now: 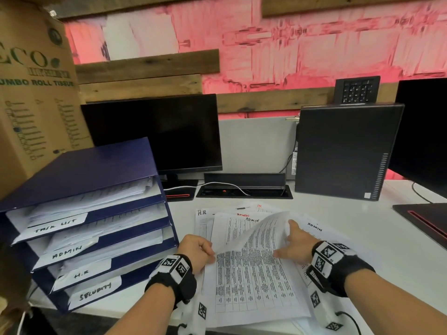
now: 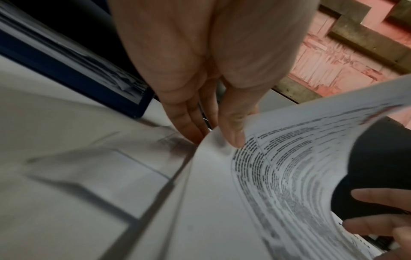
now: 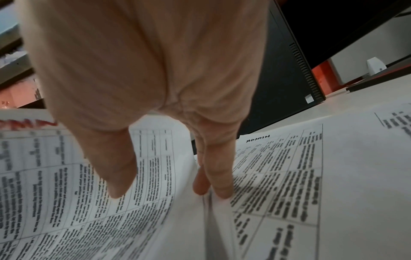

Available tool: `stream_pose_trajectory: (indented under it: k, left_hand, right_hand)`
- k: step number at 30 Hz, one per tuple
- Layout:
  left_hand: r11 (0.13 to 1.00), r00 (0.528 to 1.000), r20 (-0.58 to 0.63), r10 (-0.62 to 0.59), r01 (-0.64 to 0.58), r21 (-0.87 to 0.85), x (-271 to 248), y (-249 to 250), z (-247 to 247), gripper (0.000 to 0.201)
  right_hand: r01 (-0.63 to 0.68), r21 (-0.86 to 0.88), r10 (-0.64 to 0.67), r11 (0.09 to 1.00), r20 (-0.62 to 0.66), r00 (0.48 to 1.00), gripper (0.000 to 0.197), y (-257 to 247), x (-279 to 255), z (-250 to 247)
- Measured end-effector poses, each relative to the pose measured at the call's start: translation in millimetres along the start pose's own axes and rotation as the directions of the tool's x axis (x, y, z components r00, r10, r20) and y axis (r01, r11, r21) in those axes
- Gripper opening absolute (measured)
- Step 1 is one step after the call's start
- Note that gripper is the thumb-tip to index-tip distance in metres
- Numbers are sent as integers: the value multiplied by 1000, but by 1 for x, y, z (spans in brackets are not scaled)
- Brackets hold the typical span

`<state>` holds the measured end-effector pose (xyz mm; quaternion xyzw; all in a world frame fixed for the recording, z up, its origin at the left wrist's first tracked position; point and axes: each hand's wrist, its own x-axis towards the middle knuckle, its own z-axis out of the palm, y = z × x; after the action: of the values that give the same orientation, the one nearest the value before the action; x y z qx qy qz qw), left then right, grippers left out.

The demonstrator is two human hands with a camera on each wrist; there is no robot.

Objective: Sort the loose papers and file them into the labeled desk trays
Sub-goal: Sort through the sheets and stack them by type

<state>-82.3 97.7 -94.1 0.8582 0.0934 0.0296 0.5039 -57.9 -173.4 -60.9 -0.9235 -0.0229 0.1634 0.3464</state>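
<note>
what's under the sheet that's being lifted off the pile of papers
Under the lifted sheet lies another printed table page, with more loose papers beneath, some marked ADMIN or H.R. The lower sheets are mostly covered.

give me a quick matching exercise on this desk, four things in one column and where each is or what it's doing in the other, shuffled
Things:
1. left hand
2. right hand
3. SECURITY tray
4. TASK LIST tray

Places or states:
A. bottom tier of the blue tray rack
B. pinches the edge of the lifted sheet
C. top tier of the rack
D. fingers straight, on the paper pile

Pairs: 1-B, 2-D, 3-A, 4-C
</note>
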Motion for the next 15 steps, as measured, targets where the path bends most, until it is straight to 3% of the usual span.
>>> stream_pose_trajectory:
  k: [4, 7, 13, 15]
  left_hand:
    - [999, 1000, 3, -30, 30, -16, 3, 4, 3, 31]
    - [1000, 1000, -2, 18, -18, -11, 3, 10, 6, 31]
    - [994, 990, 129, 49, -61, 94, -1, 14, 7, 37]
    - [984, 986, 156, 58, -83, 160, -1, 15, 11, 31]
  right_hand:
    - [-4, -55, 5, 998, 11, 1000, 90, 0, -2, -1]
    - [-21, -80, 21, 997, 11, 1000, 90, 3, -1, -1]
    - [-56, 117, 60, 992, -36, 998, 102, 23, 14, -4]
    - [-49, 159, 53, 986, -22, 998, 96, 25, 15, -4]
